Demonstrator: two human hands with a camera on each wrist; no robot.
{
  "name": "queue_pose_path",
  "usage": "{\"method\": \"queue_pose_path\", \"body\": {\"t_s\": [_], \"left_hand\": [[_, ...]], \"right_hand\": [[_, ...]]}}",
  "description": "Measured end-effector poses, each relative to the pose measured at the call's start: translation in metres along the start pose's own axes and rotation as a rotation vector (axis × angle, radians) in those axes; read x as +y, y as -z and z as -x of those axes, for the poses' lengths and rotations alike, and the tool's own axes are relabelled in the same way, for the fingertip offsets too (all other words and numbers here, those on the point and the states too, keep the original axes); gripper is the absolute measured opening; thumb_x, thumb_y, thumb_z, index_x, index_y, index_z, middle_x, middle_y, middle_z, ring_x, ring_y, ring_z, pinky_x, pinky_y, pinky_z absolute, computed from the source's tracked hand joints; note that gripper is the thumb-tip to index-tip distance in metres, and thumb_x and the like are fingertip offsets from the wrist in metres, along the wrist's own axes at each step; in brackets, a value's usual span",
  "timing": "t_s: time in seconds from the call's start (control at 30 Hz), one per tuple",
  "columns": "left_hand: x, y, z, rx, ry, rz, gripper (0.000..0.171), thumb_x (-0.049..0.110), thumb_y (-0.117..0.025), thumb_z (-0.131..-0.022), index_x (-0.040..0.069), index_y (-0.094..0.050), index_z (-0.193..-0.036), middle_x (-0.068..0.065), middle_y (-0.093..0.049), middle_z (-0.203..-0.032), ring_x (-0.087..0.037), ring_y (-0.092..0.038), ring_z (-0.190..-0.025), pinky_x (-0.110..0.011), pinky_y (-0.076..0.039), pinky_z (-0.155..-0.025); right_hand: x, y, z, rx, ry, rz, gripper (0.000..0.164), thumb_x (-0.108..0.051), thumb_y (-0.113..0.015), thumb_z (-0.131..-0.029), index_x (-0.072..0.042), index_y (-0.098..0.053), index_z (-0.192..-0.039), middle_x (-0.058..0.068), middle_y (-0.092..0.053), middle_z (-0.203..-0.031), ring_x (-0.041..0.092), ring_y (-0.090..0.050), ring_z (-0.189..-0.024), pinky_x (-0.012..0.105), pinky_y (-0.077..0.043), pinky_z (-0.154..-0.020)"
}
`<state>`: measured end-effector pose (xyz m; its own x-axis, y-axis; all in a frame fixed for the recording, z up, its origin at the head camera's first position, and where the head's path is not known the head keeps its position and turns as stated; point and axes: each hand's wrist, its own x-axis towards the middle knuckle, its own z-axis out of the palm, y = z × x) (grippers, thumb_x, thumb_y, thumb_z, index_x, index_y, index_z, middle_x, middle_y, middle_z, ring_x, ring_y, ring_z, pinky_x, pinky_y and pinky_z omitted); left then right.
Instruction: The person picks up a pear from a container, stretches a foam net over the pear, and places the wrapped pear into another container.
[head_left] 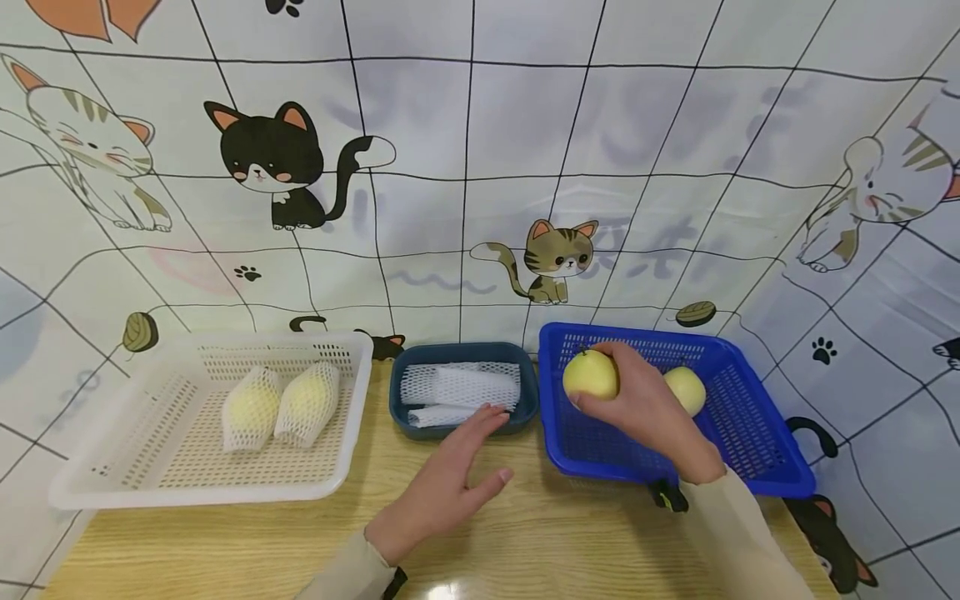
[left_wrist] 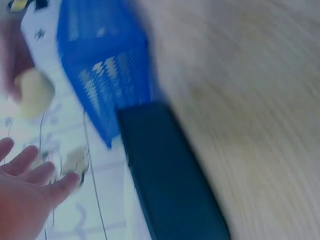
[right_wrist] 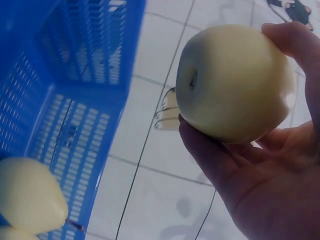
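My right hand (head_left: 651, 410) grips a yellow pear (head_left: 591, 375) with thumb and fingers, above the left part of the blue basket (head_left: 600, 454). The right wrist view shows this held pear (right_wrist: 235, 82) from its dimpled end. Another pear (head_left: 686, 391) lies in the blue basket, partly behind the wrist in the head view. My left hand (head_left: 442, 487) is empty, its fingers extended and thumb apart, with fingertips over the front rim of the dark teal bin (head_left: 401, 421). White foam net sleeves (head_left: 476, 389) lie in that bin.
At the left, a white basket (head_left: 341, 467) holds two pears (head_left: 251, 408) wrapped in foam nets. All three containers stand on a wooden table (head_left: 525, 542), against a wall covering (head_left: 420, 208) printed with cats and grid lines.
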<state>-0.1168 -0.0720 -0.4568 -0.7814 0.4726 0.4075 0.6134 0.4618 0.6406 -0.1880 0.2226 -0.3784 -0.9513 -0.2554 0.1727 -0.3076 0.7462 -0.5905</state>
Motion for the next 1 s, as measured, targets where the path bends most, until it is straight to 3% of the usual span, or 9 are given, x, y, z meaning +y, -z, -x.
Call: {"method": "queue_pose_path", "body": {"t_s": [0.13, 0.37, 0.6, 0.77, 1.0], "left_hand": [[-0.003, 0.016, 0.005, 0.109, 0.081, 0.030, 0.057, 0.031, -0.065, -0.103, 0.015, -0.045, -0.155, -0.002, -0.041, -0.162, -0.024, -0.037, -0.150, -0.054, -0.037, -0.116], [-0.010, 0.029, 0.013, 0.218, 0.130, 0.038, 0.052, 0.025, -0.065, -0.103, 0.016, -0.049, -0.152, -0.004, -0.048, -0.156, -0.027, -0.045, -0.144, -0.055, -0.043, -0.110], [-0.021, 0.031, 0.020, 0.356, 0.107, 0.063, 0.046, 0.013, -0.066, -0.101, 0.011, -0.055, -0.145, -0.007, -0.057, -0.147, -0.027, -0.055, -0.133, -0.052, -0.051, -0.100], [-0.027, 0.032, 0.025, 0.393, 0.122, 0.056, 0.042, 0.010, -0.066, -0.100, 0.009, -0.058, -0.142, -0.008, -0.058, -0.144, -0.027, -0.058, -0.128, -0.051, -0.052, -0.096], [-0.031, 0.032, 0.032, 0.422, 0.156, 0.043, 0.039, 0.006, -0.066, -0.100, 0.005, -0.060, -0.138, -0.009, -0.060, -0.141, -0.027, -0.057, -0.128, -0.054, -0.052, -0.096]], "right_hand": [[-0.010, -0.003, 0.009, -0.001, 0.019, -0.080, 0.078, -0.038, -0.083, -0.087, -0.003, -0.047, -0.146, 0.017, -0.058, -0.133, 0.030, -0.063, -0.103, 0.039, -0.056, -0.075], [-0.027, -0.018, 0.029, 0.000, 0.096, -0.191, 0.078, -0.032, -0.085, -0.087, -0.008, -0.046, -0.151, 0.015, -0.055, -0.142, 0.030, -0.063, -0.116, 0.041, -0.058, -0.085], [-0.037, -0.046, 0.043, 0.030, 0.190, -0.272, 0.068, -0.024, -0.089, -0.082, -0.011, -0.056, -0.140, 0.006, -0.058, -0.129, 0.021, -0.062, -0.109, 0.033, -0.058, -0.086], [-0.046, -0.073, 0.055, 0.013, 0.248, -0.326, 0.069, -0.024, -0.091, -0.078, -0.015, -0.057, -0.137, 0.000, -0.059, -0.126, 0.017, -0.062, -0.106, 0.032, -0.059, -0.084], [-0.053, -0.111, 0.065, -0.047, 0.242, -0.345, 0.069, -0.030, -0.090, -0.078, -0.013, -0.057, -0.136, -0.001, -0.059, -0.126, 0.015, -0.061, -0.106, 0.031, -0.057, -0.083]]}}
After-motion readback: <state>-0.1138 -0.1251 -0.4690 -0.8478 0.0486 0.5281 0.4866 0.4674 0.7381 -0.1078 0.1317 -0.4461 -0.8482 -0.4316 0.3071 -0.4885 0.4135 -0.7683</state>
